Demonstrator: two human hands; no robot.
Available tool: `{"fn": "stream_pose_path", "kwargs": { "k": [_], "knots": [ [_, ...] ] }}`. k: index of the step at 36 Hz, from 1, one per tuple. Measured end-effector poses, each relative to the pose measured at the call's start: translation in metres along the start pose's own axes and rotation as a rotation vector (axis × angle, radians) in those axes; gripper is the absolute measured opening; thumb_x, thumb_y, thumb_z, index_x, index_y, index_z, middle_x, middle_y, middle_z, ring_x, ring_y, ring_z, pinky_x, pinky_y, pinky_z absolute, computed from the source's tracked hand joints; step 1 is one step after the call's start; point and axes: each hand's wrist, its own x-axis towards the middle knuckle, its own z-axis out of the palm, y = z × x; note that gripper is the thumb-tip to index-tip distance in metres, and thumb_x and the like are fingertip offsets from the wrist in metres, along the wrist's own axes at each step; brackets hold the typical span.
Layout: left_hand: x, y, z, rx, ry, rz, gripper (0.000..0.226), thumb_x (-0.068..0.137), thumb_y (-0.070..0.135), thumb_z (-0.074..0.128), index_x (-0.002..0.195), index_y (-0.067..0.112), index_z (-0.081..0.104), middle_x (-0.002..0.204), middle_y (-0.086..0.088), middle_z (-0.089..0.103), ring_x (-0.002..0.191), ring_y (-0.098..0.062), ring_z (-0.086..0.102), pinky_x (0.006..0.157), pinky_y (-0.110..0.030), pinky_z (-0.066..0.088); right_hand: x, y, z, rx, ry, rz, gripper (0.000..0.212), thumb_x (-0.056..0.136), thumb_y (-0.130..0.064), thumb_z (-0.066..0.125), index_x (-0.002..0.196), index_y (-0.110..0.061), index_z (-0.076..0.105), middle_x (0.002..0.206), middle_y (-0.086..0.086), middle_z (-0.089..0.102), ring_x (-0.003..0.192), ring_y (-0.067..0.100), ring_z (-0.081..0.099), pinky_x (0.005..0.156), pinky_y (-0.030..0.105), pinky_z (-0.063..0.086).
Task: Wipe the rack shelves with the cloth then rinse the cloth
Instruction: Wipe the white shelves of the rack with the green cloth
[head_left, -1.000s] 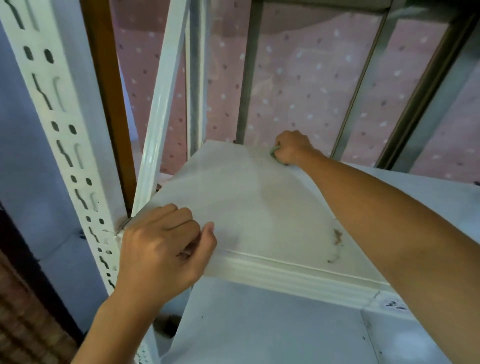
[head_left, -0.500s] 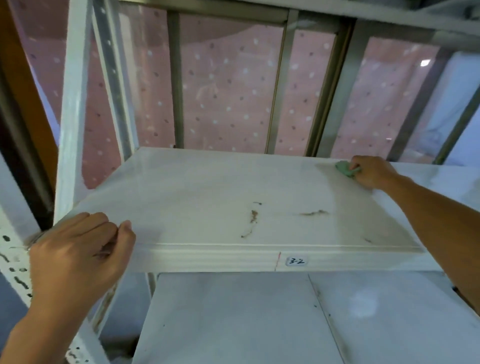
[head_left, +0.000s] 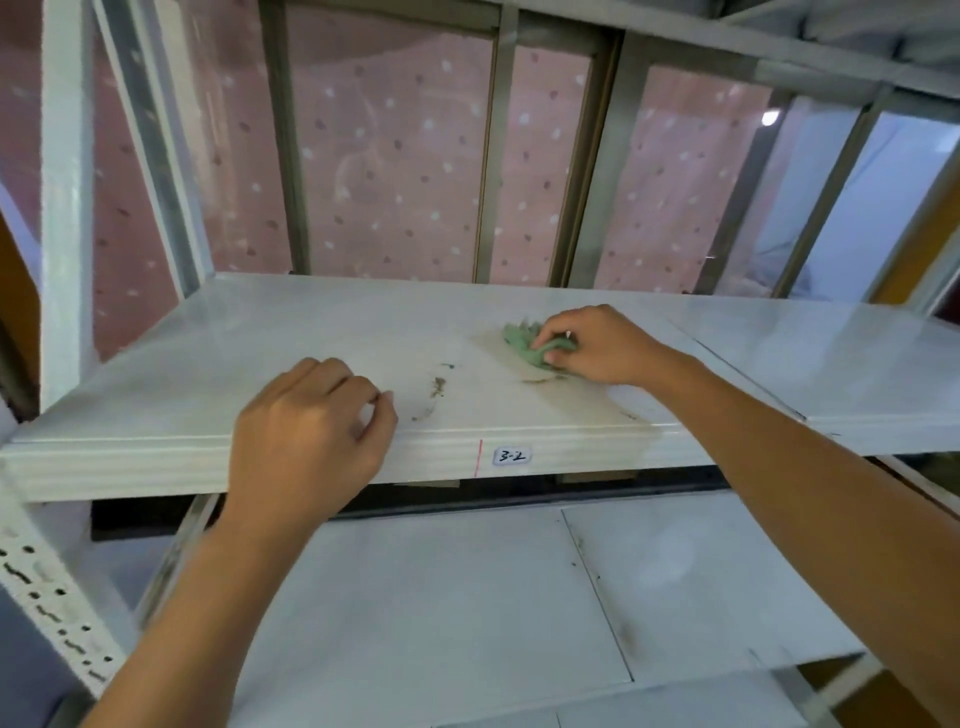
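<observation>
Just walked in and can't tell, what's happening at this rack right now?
A person is wiping a white rack shelf. The right hand presses a crumpled green cloth onto the shelf top, beside some brown smears that are not yet wiped off. The left hand rests on the shelf's front edge, near a small label reading 3-2, holding nothing. A lower shelf also shows a few dirt marks.

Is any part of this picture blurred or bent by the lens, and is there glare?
Head view: the green cloth under the right hand is motion-blurred; the shelf front edge bows from wide-angle distortion; soft glare lies on the lower shelf; the label stays readable.
</observation>
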Motion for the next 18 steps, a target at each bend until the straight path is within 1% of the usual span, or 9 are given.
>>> {"fn": "stream_pose_path", "kwargs": {
  "k": [2,4,7,9,11,14,16,18],
  "knots": [
    [0.002,0.007,0.004,-0.066,-0.042,0.019,0.026,0.093,0.024,0.061,0.073,0.012,0.074,0.074,-0.002,0.066,0.067,-0.023,0.058,0.056,-0.029,0.042,-0.005,-0.002,-0.006,-0.04,-0.012,0.017,0.022,0.088,-0.024,0.071,0.108,-0.03,0.074,0.111,-0.011,0.068,0.092,0.007,0.054,0.082,0.019,0.035],
    [0.004,0.007,0.006,-0.084,-0.072,0.024,0.026,0.093,0.027,0.06,0.076,0.014,0.075,0.077,0.0,0.067,0.069,-0.021,0.059,0.057,-0.029,0.042,-0.014,0.012,-0.017,-0.104,-0.009,0.082,0.021,0.089,-0.023,0.069,0.109,-0.028,0.074,0.113,-0.008,0.069,0.093,0.01,0.056,0.083,0.021,0.038],
    [0.005,0.0,0.002,-0.091,-0.082,0.014,0.028,0.093,0.028,0.058,0.078,0.014,0.076,0.078,-0.001,0.068,0.07,-0.021,0.059,0.057,-0.03,0.045,-0.043,0.053,-0.029,-0.24,0.075,0.256,0.02,0.092,-0.032,0.06,0.109,-0.029,0.072,0.12,-0.004,0.069,0.104,0.022,0.06,0.088,0.029,0.045],
    [0.0,-0.008,-0.004,-0.08,-0.08,0.001,0.029,0.094,0.029,0.058,0.078,0.013,0.076,0.079,-0.001,0.068,0.07,-0.022,0.06,0.058,-0.031,0.047,-0.067,0.076,-0.035,-0.285,0.127,0.394,0.026,0.094,-0.041,0.055,0.11,-0.028,0.071,0.123,0.003,0.068,0.11,0.029,0.061,0.092,0.033,0.047],
    [-0.007,-0.016,-0.01,-0.067,-0.089,-0.02,0.03,0.094,0.031,0.058,0.076,0.014,0.075,0.077,0.0,0.067,0.069,-0.022,0.059,0.056,-0.03,0.045,-0.089,0.088,-0.043,-0.287,0.139,0.495,0.033,0.094,-0.045,0.054,0.114,-0.025,0.07,0.124,0.009,0.067,0.112,0.034,0.06,0.095,0.037,0.047],
    [-0.016,-0.023,-0.017,-0.124,-0.131,-0.06,0.034,0.095,0.032,0.055,0.074,0.014,0.074,0.077,0.003,0.065,0.068,-0.018,0.057,0.054,-0.028,0.045,-0.112,0.086,-0.047,-0.246,0.159,0.592,0.031,0.092,-0.042,0.059,0.117,-0.027,0.07,0.128,0.01,0.065,0.115,0.037,0.057,0.099,0.042,0.047],
    [-0.017,-0.023,-0.02,-0.158,-0.166,-0.074,0.036,0.095,0.034,0.052,0.076,0.014,0.075,0.079,0.005,0.065,0.069,-0.017,0.058,0.053,-0.029,0.048,-0.121,0.072,-0.044,-0.194,0.171,0.632,0.03,0.09,-0.039,0.063,0.117,-0.028,0.071,0.127,0.009,0.066,0.114,0.036,0.057,0.097,0.041,0.048],
    [-0.016,-0.022,-0.022,-0.156,-0.182,-0.07,0.036,0.094,0.033,0.05,0.076,0.014,0.075,0.08,0.006,0.065,0.069,-0.016,0.058,0.052,-0.028,0.048,-0.127,0.05,-0.039,-0.114,0.19,0.645,0.028,0.088,-0.039,0.065,0.113,-0.029,0.073,0.124,0.006,0.068,0.113,0.033,0.058,0.096,0.038,0.046]
  ]
}}
